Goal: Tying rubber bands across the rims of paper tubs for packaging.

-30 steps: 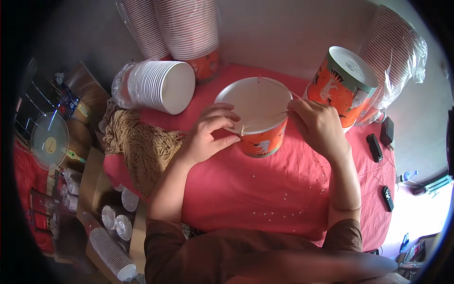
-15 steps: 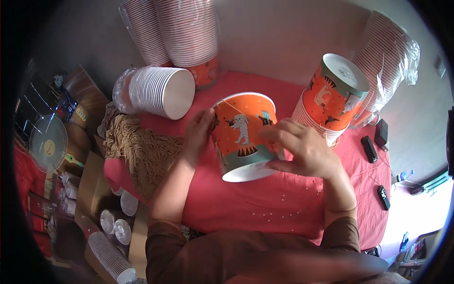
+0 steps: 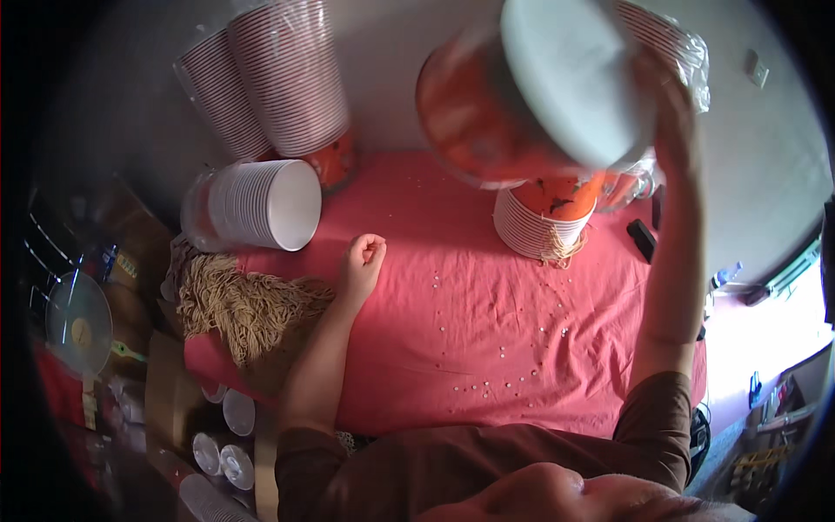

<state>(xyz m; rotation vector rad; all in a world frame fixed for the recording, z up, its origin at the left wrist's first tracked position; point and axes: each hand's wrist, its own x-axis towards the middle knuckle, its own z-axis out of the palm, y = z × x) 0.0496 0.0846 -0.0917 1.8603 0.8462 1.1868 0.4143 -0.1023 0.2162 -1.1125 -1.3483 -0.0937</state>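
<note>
Nearest the person, the red tabletop [image 3: 452, 348] now lies bare where the orange paper bucket [image 3: 522, 104] stood a second ago; only small pale specks are scattered over the cloth. The left hand [image 3: 364, 259], which gripped the bucket's side half a second ago, has let go and rests on the cloth as a loose fist, holding nothing. Just left of it a bundle of tan string [image 3: 243, 304] hangs over the tabletop's edge, and beyond that a sleeve of white cups [image 3: 257, 204] lies on its side.

The right hand [image 3: 674, 130] has swung up and out, and it alone carries the bucket, fingers wrapped round the far wall. The bucket is blurred with motion, turned upside down with its white base showing, and sits high in the air right above the stack of upturned orange buckets [image 3: 544, 217] at the far right of the tabletop. From this it looks as if the bucket is finished with at the front and is on its way onto that stack, though it is not yet touching it.
</note>
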